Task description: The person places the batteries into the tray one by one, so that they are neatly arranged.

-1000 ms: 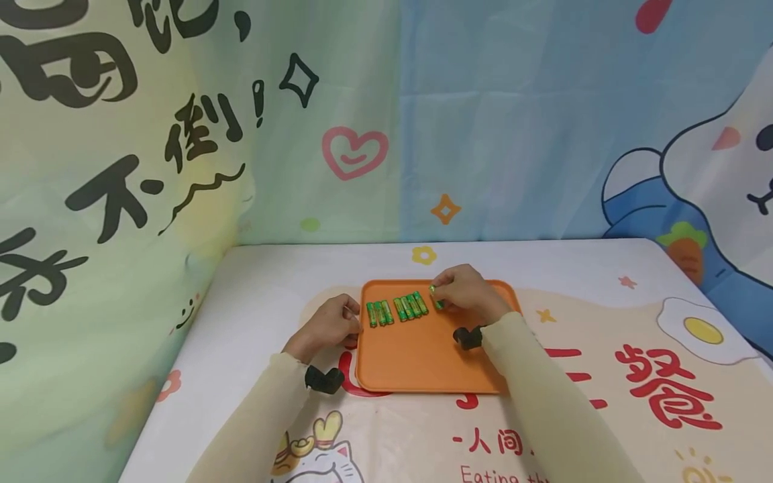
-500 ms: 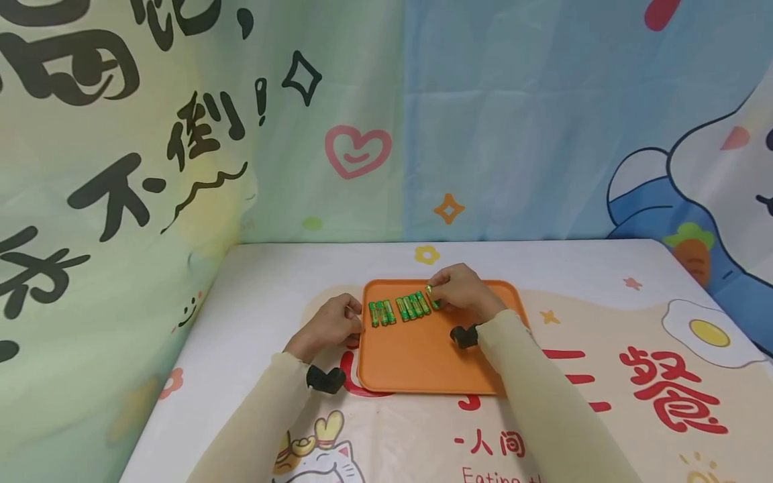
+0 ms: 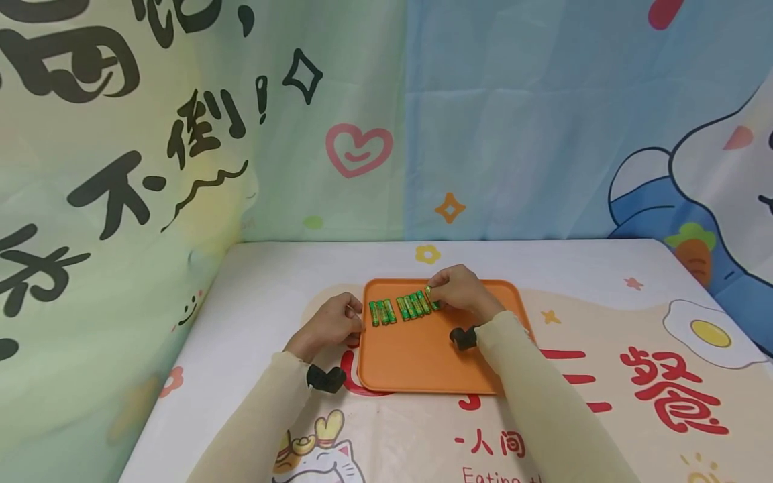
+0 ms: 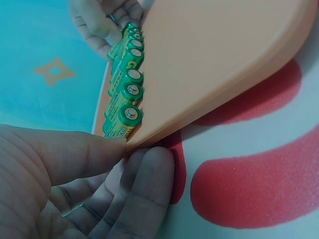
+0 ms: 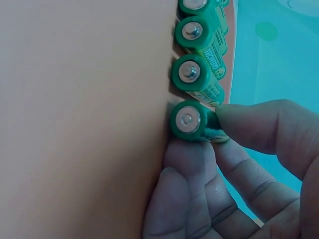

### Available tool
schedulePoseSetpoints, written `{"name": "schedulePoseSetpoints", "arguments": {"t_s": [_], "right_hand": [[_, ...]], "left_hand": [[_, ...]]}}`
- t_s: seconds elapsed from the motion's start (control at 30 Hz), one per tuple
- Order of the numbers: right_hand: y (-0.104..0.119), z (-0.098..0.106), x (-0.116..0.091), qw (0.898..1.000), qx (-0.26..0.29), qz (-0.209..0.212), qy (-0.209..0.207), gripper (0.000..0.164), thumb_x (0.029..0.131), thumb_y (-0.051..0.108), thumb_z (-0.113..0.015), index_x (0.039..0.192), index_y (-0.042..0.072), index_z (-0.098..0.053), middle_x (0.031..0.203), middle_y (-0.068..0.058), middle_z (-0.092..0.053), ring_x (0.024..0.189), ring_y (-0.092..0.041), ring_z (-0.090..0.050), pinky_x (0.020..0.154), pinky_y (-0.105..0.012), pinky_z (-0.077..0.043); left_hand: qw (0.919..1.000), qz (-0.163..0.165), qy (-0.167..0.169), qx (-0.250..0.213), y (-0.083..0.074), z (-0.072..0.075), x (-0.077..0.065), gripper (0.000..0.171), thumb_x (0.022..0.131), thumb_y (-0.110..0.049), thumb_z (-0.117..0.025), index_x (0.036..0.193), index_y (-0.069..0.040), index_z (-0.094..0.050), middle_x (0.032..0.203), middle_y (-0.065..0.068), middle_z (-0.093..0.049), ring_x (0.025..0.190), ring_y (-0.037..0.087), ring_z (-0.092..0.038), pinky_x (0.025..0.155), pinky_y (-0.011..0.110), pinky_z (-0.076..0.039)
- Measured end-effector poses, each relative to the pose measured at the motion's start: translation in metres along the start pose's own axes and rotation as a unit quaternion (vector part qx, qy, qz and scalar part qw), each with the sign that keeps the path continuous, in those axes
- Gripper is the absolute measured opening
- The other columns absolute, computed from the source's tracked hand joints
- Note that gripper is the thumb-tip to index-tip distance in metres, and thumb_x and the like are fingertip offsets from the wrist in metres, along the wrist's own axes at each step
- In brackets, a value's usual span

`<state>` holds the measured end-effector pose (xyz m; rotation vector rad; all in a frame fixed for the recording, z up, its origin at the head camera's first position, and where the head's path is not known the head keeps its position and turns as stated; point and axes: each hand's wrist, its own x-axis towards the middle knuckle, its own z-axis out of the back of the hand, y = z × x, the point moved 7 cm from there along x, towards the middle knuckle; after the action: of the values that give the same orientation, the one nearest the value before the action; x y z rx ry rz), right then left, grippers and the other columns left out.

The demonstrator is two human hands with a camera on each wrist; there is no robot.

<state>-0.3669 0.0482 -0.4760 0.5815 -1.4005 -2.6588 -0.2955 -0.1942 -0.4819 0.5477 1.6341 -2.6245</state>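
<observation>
Green batteries lie side by side on an orange tray [image 3: 429, 359]. One set of 3 batteries [image 3: 382, 312] is at the left, and several more batteries [image 3: 413, 305] stand in a slanted row just right of it. My right hand [image 3: 464, 292] pinches the battery [image 5: 188, 119] at the right end between thumb and fingers, close against its neighbour. At the tray's left edge, my left hand [image 3: 332, 322] grips the rim, thumb [image 4: 94, 152] on top and fingers at the side. Part of the held battery is hidden by the right fingers in the head view.
The tray rests on a table with a printed cloth [image 3: 604, 376] bearing red characters and cartoons. Behind the table hangs a printed curtain [image 3: 513, 134]. A black wrist mount [image 3: 464, 337] sits over the tray's right half.
My right hand has shifted slightly left, bringing its battery from a gap up beside the row. My left hand has stayed at the tray's edge.
</observation>
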Motion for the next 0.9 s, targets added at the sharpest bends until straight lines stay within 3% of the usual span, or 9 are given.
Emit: {"name": "schedulePoseSetpoints", "arguments": {"t_s": [0.33, 0.9], "right_hand": [[0.0014, -0.002, -0.001, 1.0, -0.017, 0.017, -0.012, 0.022, 0.092, 0.009, -0.069, 0.112, 0.001, -0.074, 0.096, -0.009, -0.07, 0.071, -0.019, -0.061, 0.065, -0.031, -0.051], [0.0014, -0.0031, -0.0031, 1.0, -0.013, 0.009, -0.015, 0.022, 0.093, 0.01, -0.069, 0.113, 0.001, -0.073, 0.108, -0.013, -0.069, 0.078, -0.019, -0.065, 0.07, -0.031, -0.053]], "left_hand": [[1.0, -0.001, 0.001, -0.006, 0.0001, -0.0001, 0.0002, 0.026, 0.091, 0.007, -0.06, 0.116, 0.006, -0.055, 0.09, 0.012, -0.057, 0.066, 0.019, -0.066, 0.064, 0.031, -0.062], [1.0, -0.003, -0.002, -0.002, 0.0002, 0.0002, 0.0007, 0.025, 0.091, 0.007, -0.059, 0.116, 0.006, -0.055, 0.089, 0.012, -0.057, 0.066, 0.019, -0.066, 0.063, 0.031, -0.062]]}}
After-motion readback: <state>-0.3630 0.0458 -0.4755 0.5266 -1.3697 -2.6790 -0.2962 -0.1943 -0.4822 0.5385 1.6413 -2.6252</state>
